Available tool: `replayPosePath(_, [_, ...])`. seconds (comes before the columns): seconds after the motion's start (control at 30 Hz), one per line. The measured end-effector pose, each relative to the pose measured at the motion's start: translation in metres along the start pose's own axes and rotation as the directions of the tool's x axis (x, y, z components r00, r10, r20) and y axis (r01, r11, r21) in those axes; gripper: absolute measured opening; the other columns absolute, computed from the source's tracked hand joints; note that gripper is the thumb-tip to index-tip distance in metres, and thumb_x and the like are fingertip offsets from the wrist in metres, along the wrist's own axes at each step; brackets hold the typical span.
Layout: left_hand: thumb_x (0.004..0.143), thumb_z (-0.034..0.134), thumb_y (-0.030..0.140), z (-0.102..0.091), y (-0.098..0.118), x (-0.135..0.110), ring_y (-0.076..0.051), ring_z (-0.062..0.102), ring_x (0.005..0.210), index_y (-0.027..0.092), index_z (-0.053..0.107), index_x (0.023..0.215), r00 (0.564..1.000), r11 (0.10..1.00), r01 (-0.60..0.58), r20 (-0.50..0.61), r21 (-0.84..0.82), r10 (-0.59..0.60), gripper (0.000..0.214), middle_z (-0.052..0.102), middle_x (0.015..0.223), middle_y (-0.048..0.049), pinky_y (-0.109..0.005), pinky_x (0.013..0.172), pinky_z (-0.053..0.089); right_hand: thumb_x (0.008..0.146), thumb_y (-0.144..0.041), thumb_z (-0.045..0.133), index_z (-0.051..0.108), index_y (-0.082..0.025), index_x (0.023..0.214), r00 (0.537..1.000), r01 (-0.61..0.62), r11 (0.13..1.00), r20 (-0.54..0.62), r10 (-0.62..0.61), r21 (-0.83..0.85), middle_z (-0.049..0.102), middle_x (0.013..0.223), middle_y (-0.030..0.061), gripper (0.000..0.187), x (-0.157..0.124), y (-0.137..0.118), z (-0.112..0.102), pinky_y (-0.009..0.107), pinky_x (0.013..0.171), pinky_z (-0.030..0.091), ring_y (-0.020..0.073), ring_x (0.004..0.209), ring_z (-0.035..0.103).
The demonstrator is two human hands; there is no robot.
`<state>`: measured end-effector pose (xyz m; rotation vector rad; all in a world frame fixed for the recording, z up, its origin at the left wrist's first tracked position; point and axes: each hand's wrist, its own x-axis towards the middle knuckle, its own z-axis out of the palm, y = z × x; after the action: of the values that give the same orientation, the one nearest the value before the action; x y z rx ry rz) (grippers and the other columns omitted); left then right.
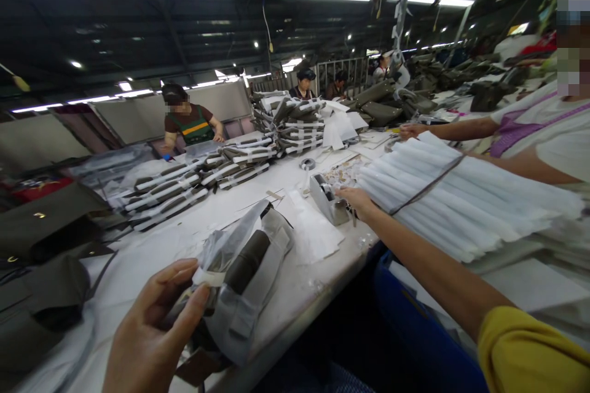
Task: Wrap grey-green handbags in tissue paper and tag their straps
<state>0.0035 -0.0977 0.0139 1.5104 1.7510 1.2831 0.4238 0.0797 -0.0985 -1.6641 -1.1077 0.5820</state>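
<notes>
An olive bag, partly wrapped in whitish translucent film, lies near the table's front edge. My left hand is closed on its near end, thumb and fingers pinching the wrap beside a pale band. To the right, a grey tape dispenser stands on the table. At its front end is my right hand, fingers drawn together and touching it; anything between the fingertips is hidden. White paper sheets lie between the wrapped bag and the dispenser.
Wrapped olive bags are piled along the far side. A strapped bundle of white rolls sits at right, above a blue bin. Unwrapped olive bags lie at left. A loose tape roll lies beyond the dispenser. Co-workers stand around.
</notes>
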Motion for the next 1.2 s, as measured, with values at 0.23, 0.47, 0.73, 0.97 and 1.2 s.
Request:
replayPosePath(0.23, [0.066, 0.074, 0.06, 0.005, 0.011, -0.008, -0.027, 0.065, 0.106, 0.025, 0.065, 0.109, 1.0, 0.996, 0.014, -0.017, -0.086, -0.015, 0.056, 0.07, 0.111, -0.003, -0.03, 0.083, 0.054, 0.082, -0.042, 0.066, 0.076, -0.02, 0.093, 0.999, -0.044, 0.997, -0.023, 0.046, 0.063, 0.076, 0.095, 0.0036, 0.027, -0.04, 0.009, -0.011, 0.028, 0.076, 0.052, 0.0201, 0.09, 0.069])
replayPosePath(0.47, [0.068, 0.073, 0.057, 0.006, 0.016, -0.012, -0.028, 0.063, 0.109, 0.023, 0.064, 0.11, 0.999, 0.992, 0.022, -0.024, -0.12, -0.025, 0.055, 0.069, 0.113, -0.0052, -0.032, 0.085, 0.052, 0.078, -0.044, 0.068, 0.078, -0.019, 0.09, 0.999, -0.02, 1.0, -0.05, 0.021, 0.022, 0.076, 0.085, 0.0057, 0.03, -0.049, 0.003, -0.015, 0.025, 0.062, 0.05, 0.0225, 0.085, 0.069])
replayPosePath(0.73, [0.069, 0.073, 0.056, 0.008, 0.018, -0.012, -0.024, 0.065, 0.102, 0.024, 0.064, 0.107, 0.999, 0.991, 0.023, -0.025, -0.135, -0.027, 0.051, 0.07, 0.108, -0.0034, -0.028, 0.081, 0.053, 0.074, -0.045, 0.071, 0.078, -0.017, 0.089, 1.0, 0.011, 1.0, 0.012, -0.011, -0.003, 0.076, 0.084, 0.0058, 0.033, -0.039, -0.002, -0.024, 0.024, 0.061, 0.047, 0.0204, 0.079, 0.066])
replayPosePath(0.97, [0.068, 0.074, 0.055, 0.009, 0.016, -0.011, -0.023, 0.067, 0.101, 0.024, 0.065, 0.108, 0.999, 0.988, 0.012, -0.04, -0.152, -0.019, 0.051, 0.071, 0.106, -0.0024, -0.024, 0.078, 0.053, 0.075, -0.051, 0.068, 0.074, -0.015, 0.094, 0.99, -0.131, 0.988, 0.059, 0.127, 0.079, 0.076, 0.086, 0.0096, 0.041, -0.05, 0.021, -0.023, 0.021, 0.047, 0.039, 0.0134, 0.061, 0.06])
replayPosePath(1.2, [0.069, 0.074, 0.054, 0.009, 0.016, -0.011, -0.022, 0.067, 0.098, 0.023, 0.065, 0.106, 0.999, 0.987, 0.003, -0.041, -0.16, -0.009, 0.049, 0.071, 0.104, -0.0033, -0.024, 0.075, 0.053, 0.076, -0.049, 0.067, 0.074, -0.016, 0.091, 0.975, -0.223, 0.963, 0.062, 0.215, 0.155, 0.076, 0.095, 0.011, 0.037, -0.051, 0.043, -0.007, 0.019, 0.049, 0.04, 0.0132, 0.068, 0.064])
